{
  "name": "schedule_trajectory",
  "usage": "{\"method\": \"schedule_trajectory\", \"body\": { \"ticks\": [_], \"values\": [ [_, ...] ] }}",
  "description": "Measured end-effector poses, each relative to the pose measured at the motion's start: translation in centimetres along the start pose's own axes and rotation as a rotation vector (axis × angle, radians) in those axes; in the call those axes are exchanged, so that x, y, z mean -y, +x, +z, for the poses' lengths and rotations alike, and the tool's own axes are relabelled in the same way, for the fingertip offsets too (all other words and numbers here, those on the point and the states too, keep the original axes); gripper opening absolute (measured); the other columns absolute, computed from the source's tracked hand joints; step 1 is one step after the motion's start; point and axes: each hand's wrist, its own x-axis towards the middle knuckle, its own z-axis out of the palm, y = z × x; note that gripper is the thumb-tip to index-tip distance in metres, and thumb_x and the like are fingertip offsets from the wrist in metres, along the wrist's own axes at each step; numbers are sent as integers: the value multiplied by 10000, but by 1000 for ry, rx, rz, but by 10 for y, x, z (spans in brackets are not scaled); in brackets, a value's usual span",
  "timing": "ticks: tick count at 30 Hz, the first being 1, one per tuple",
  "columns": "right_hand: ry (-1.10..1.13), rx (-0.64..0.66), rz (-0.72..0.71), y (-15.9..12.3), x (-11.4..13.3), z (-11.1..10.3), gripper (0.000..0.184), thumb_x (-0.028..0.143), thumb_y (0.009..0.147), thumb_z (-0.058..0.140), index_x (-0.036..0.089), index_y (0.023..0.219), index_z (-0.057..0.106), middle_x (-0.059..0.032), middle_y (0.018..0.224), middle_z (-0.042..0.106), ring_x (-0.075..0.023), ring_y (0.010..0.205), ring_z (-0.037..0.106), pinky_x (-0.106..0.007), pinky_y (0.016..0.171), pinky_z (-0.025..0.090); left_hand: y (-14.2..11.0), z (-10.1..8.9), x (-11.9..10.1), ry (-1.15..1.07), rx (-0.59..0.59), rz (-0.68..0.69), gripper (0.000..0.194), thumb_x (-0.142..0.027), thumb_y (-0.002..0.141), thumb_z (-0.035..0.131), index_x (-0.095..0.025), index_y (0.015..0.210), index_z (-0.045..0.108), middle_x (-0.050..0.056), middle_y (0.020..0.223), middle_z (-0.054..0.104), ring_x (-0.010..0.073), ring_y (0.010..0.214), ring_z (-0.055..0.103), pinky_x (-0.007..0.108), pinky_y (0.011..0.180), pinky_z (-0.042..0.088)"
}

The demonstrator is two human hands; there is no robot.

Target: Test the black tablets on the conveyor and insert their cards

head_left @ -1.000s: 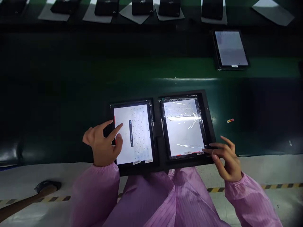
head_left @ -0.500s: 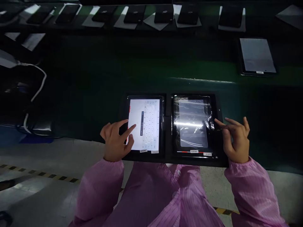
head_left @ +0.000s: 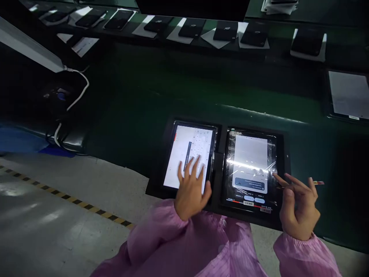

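My left hand (head_left: 191,192), fingers spread, is over the lower part of the left tablet (head_left: 176,157). That tablet's bright screen shows a keyboard turned sideways and a dark message bar, partly behind my fingers. My right hand (head_left: 301,204) is at the right edge of the second tablet (head_left: 250,154), index finger pointing toward its frame. A thin pen-like stick (head_left: 318,183) passes between the right fingers, its reddish end poking out to the right; its exact kind cannot be made out. The right tablet, under glossy film, shows a pale page with a dark panel and light buttons.
Both tablets lie on a black mat (head_left: 219,165) at the near edge of a dark green table (head_left: 138,104). Another tablet (head_left: 349,96) lies far right. Dark devices on white sheets (head_left: 180,36) line the back. A white cable (head_left: 80,94) runs down at the left.
My left hand has moved from the left tablet's left edge to over its lower part, fingers spreading. The right tablet's screen now shows a panel and buttons. The view has shifted and tilted.
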Motion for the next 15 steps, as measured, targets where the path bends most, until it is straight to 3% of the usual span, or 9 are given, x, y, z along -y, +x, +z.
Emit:
{"method": "schedule_trajectory", "body": {
  "ticks": [2, 4, 8, 12, 15],
  "values": [
    [16, 5, -29, 6, 4, 3, 46, 149, 901, 497, 194, 903, 492, -84, 974, 748, -278, 1131, 650, -639, 1146, 271, 1, -7, -15, -130, -18, 130, 438, -289, 920, 395, -131, 1286, 577, 136, 1448, 503, 286, 1361, 387, 509, 1182, 128],
    [17, 35, -70, 13, 8, 7, 57, 137, 897, 500, 194, 902, 498, -83, 999, 746, -266, 1127, 651, -630, 1145, 277, 4, -14, -11, -166, -105, 154, 426, -273, 914, 409, -154, 1285, 582, 133, 1408, 536, 279, 1344, 400, 513, 1185, 117],
    [-42, 102, -168, 24, 10, 16, 77, 124, 887, 512, 192, 924, 517, -94, 1064, 738, -254, 1132, 644, -606, 1153, 277, 8, -23, 41, -26, -268, 8, 379, -237, 890, 472, -185, 1230, 632, 144, 1368, 556, 328, 1306, 435, 598, 1149, 151],
    [-37, 69, -219, 19, 5, 11, 120, 91, 861, 511, 196, 914, 534, -54, 958, 757, -237, 1035, 692, -580, 1142, 312, -8, -27, 95, 83, -298, -72, 375, -228, 877, 511, -207, 1221, 659, 131, 1419, 518, 369, 1324, 424, 660, 1130, 158],
    [-14, 34, -239, 1, 5, -4, 126, 81, 830, 527, 201, 869, 540, -7, 834, 755, -218, 898, 730, -552, 1106, 374, -31, -25, 117, 1, -305, -98, 338, -242, 876, 513, -214, 1157, 699, 101, 1405, 535, 385, 1326, 405, 692, 1129, 121]
  ]
}}
